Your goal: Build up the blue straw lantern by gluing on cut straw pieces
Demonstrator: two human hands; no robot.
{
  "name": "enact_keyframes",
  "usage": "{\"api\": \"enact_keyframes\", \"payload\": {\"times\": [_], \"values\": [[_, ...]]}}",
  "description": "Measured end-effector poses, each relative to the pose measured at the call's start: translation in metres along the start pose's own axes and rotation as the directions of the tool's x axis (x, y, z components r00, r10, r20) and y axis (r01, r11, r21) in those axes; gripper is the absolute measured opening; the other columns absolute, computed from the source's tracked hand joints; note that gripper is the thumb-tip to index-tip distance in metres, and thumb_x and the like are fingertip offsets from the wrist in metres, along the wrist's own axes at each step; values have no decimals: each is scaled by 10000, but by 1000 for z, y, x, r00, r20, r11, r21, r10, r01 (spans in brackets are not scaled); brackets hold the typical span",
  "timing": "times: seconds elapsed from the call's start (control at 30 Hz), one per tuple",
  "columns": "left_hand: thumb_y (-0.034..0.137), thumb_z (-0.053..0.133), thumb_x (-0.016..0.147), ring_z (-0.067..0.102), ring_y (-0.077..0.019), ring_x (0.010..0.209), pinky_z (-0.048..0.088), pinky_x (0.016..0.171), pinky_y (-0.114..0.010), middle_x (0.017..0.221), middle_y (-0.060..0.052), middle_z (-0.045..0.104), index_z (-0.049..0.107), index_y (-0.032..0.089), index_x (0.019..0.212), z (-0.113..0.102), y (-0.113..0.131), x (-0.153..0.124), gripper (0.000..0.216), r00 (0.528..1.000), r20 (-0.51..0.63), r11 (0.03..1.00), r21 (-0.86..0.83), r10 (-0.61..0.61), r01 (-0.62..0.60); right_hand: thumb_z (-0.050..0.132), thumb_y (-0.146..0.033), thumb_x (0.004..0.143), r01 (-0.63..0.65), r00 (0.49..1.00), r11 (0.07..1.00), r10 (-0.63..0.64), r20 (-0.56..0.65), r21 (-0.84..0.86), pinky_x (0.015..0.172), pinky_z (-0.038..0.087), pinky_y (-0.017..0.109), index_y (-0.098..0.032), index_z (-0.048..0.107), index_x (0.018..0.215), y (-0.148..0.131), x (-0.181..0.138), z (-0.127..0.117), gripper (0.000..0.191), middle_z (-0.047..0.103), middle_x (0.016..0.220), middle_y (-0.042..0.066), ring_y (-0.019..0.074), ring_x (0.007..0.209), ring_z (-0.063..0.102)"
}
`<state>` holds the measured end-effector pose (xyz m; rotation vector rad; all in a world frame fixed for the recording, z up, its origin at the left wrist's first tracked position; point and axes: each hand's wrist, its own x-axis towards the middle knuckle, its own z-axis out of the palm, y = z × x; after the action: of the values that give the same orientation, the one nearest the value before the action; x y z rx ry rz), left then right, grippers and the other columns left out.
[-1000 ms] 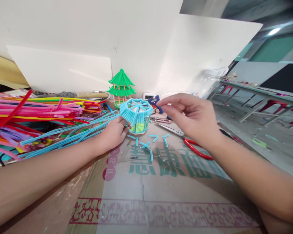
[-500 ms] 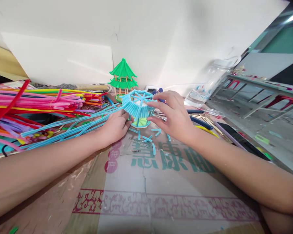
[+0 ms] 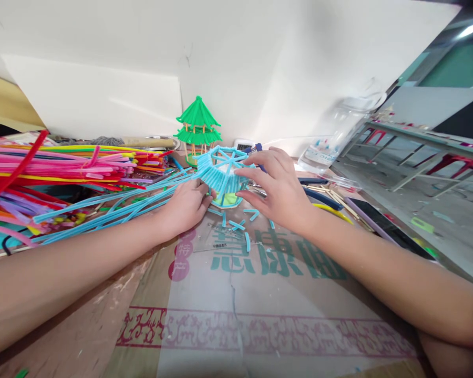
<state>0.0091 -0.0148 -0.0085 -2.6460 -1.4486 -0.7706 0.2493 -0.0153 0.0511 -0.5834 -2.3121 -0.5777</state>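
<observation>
Between the left hand (image 3: pixel 189 206) and the spread-fingered right hand (image 3: pixel 279 189), I see the blue frame (image 3: pixel 223 181); whether either grips it, I can't tell. Pressing too hard could buckle its slatted roof (image 3: pixel 213 173).

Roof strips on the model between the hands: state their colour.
The roof strips are light blue, shown in the head view, the only one.

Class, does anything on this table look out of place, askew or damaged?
Yes: short blue scraps lie scattered at odd angles in front of the blue model, looking like untidy offcuts. The bottle seems to lean, but lens distortion may explain that.
</observation>
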Motion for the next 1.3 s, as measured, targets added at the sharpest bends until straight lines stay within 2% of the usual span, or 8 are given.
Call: {"api": "enact_keyframes", "payload": {"times": [0.2, 0.33, 0.43, 0.53, 0.73, 1.0, 1.17, 1.3], "values": [[285, 423, 952, 557, -269, 1146, 435, 1040, -448, 1136, -120, 629, 640, 166, 1055, -1, 2, 0, 268, 1000, -7, 1000, -23, -10, 10, 602, -417, 907, 38, 999, 999, -37, 31, -31, 1063, 322, 592, -280, 540, 1274, 2, 1, -3, 397, 586, 1246, 114, 313, 1203, 508], [272, 438, 938, 552, -271, 1153, 446, 1030, -447, 1145, -121, 623, 636, 168, 1062, 0, 0, 0, 255, 1000, -6, 999, -44, -19, 19, 612, -427, 897, 46, 998, 999, -47, -29, -11, 1066, 341, 583, -239, 456, 1370, 1, 2, -5, 533, 581, 1244, 128, 307, 1188, 519], [267, 450, 934, 563, -270, 1131, 450, 1024, -449, 1110, -117, 630, 642, 174, 1021, 1, -1, 1, 231, 1000, -10, 998, -53, -20, 19, 603, -324, 897, 33, 990, 998, -26, -135, 48, 1013, 405, 559, -223, 465, 1336, -3, -6, 2, 471, 582, 1210, 133, 293, 1159, 535], [266, 456, 938, 571, -264, 1117, 458, 1014, -438, 1088, -113, 636, 643, 185, 1013, 0, 0, 0, 218, 1000, -22, 997, -71, -15, 13, 586, -200, 874, 119, 975, 992, -107, -195, 51, 944, 456, 519, -233, 517, 1224, -7, -17, 14, 358, 599, 1083, 106, 262, 1052, 569], [277, 452, 952, 577, -258, 1106, 463, 1000, -432, 1068, -111, 640, 641, 185, 1008, 1, 1, -1, 217, 999, -40, 996, -82, -19, 15, 541, -63, 843, 215, 968, 975, -206, -144, 49, 750, 458, 393, -182, 548, 1112, -12, -25, 21, 295, 615, 830, 54, 212, 788, 532], [274, 440, 958, 578, -270, 1112, 455, 1016, -448, 1104, -127, 633, 635, 171, 1018, 3, -1, 0, 228, 999, -21, 997, -69, -39, 38, 533, -137, 911, 19, 994, 999, -16, -107, 27, 783, 428, 404, -175, 446, 1371, -12, -24, 26, 470, 605, 915, 80, 238, 857, 525], [296, 422, 970, 597, -267, 1034, 452, 1020, -462, 1010, -121, 640, 632, 173, 973, 3, 0, 0, 244, 998, -23, 997, -47, -55, 54, 525, -135, 914, -7, 995, 1000, 9, -99, 18, 836, 435, 436, -186, 398, 1429, -11, -25, 27, 532, 596, 982, 101, 257, 927, 538], [286, 433, 962, 574, -280, 1117, 448, 1028, -470, 1080, -131, 640, 628, 174, 993, 4, -2, 0, 228, 999, -34, 997, -68, -39, 36, 519, -127, 916, -9, 995, 1000, 10, -97, 8, 808, 431, 429, -204, 382, 1457, -10, -24, 28, 563, 578, 943, 86, 255, 910, 542]]}}
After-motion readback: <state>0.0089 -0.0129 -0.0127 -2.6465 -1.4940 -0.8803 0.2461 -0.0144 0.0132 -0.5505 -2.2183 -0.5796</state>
